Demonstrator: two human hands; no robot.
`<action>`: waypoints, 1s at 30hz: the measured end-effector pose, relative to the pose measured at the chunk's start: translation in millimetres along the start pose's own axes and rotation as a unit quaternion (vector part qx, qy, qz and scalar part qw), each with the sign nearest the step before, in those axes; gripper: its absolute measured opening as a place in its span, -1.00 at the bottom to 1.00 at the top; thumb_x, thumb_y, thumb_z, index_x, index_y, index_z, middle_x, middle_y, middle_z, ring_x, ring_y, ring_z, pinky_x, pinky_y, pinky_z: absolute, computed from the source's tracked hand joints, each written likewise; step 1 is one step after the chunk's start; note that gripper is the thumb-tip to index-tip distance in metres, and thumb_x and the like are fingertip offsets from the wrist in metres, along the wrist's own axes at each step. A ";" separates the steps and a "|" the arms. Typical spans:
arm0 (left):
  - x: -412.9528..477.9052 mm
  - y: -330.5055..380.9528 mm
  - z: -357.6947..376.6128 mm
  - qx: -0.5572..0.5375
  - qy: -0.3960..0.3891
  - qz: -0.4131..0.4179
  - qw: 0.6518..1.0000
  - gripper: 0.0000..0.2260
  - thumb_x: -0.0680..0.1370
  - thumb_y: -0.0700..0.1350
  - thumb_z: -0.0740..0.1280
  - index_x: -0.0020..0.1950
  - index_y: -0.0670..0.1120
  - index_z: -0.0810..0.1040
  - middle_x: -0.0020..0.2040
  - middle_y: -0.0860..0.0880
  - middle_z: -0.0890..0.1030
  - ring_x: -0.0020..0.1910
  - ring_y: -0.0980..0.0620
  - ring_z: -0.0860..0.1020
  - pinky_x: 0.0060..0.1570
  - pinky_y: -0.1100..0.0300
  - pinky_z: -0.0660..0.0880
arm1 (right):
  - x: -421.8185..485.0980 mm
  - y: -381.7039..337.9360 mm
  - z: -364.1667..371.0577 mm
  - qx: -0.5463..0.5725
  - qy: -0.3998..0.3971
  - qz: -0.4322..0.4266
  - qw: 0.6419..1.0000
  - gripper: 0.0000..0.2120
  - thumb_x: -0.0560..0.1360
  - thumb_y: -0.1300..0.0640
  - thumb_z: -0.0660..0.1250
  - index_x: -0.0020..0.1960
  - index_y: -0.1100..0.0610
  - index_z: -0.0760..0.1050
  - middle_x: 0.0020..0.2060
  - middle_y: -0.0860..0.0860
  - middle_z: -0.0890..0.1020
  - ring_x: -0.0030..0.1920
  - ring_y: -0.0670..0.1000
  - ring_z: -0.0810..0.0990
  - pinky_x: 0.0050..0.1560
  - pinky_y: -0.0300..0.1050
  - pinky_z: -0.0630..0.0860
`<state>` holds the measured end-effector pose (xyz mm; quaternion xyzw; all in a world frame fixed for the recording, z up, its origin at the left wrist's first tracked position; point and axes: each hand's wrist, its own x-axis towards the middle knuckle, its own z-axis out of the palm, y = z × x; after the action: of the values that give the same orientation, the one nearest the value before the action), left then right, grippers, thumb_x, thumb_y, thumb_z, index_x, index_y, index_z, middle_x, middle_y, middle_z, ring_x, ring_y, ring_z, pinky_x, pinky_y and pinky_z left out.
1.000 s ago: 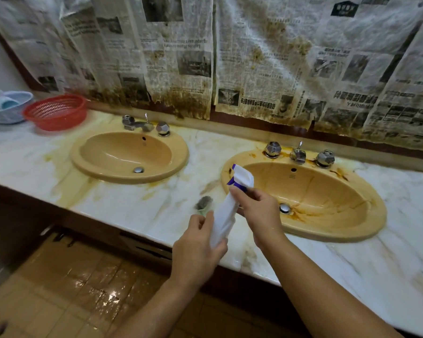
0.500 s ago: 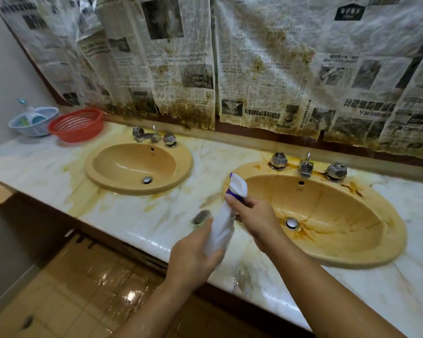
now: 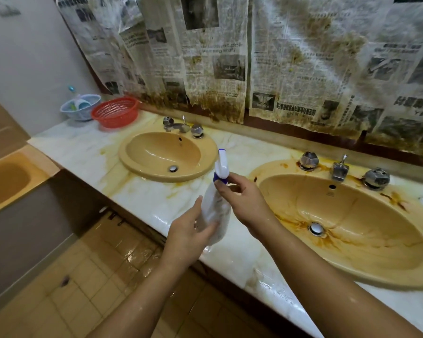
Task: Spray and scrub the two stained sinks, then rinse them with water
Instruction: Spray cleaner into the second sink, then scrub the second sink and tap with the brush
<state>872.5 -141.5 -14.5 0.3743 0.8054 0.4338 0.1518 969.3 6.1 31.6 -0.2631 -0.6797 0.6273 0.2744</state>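
The spray bottle (image 3: 214, 211) is white, with a white trigger head and a blue collar. It leans between the two hands. The left hand (image 3: 188, 234) grips its lower body and the right hand (image 3: 244, 201) pinches its neck just under the head, which points up and away.

The left sink (image 3: 156, 152) is an oval, tan-yellow basin beyond the left hand, behind the bottle's head. Its bowl is glossy and looks mostly free of marks.

The right sink (image 3: 364, 208), of the same shape and colour, lies just right of the right hand. Brown streaks spread around its drain (image 3: 316, 228) and brown blotches mark its back rim.
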 end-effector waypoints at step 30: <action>107.6 -116.8 -47.5 -0.002 -0.138 0.049 0.989 -0.43 0.38 0.10 0.48 0.34 0.11 0.35 0.16 0.11 0.45 0.15 0.13 0.48 0.05 -0.08 0.61 | 9.3 136.3 101.4 -0.337 0.194 0.259 0.884 -0.56 0.57 -0.21 0.31 0.34 0.00 0.57 0.16 0.00 0.63 0.13 0.04 0.62 0.03 -0.10 0.52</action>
<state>717.9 -130.3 -73.4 0.4695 0.7566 0.3863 0.2407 893.2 -49.0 -110.2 -0.6226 -0.6910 0.3459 0.1236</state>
